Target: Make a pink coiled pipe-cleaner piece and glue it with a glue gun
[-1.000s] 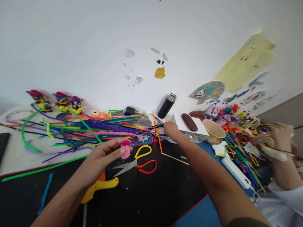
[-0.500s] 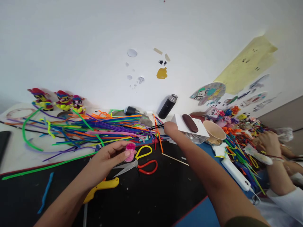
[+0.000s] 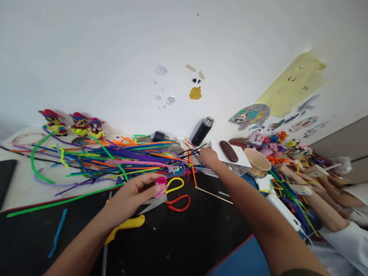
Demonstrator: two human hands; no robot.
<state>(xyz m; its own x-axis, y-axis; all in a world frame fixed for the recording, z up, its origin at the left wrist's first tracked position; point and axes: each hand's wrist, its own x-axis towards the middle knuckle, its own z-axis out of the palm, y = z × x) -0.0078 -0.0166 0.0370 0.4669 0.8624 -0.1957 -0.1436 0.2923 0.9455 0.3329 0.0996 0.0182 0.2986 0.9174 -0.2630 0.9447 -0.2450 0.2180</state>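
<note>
My left hand (image 3: 135, 193) holds a small coiled pink pipe-cleaner piece (image 3: 161, 186) between thumb and fingertips, just above the scissors (image 3: 169, 196) with one yellow and one red handle. My right hand (image 3: 207, 157) reaches far forward to the right end of the pile of coloured pipe cleaners (image 3: 115, 158), its fingers closed around black and orange strands there, right beside a white box (image 3: 230, 153).
A yellow glue gun (image 3: 126, 226) lies on the black mat under my left forearm. A black bottle (image 3: 202, 131), a paper cup (image 3: 258, 161) and three pipe-cleaner figures (image 3: 74, 124) stand further back. Another person's hands (image 3: 304, 180) work among craft bits at right.
My left hand has drifted slightly right and down with the pink coil. My right hand now pinches strands at the pile's end. The other person's hands moved left over the table.
</note>
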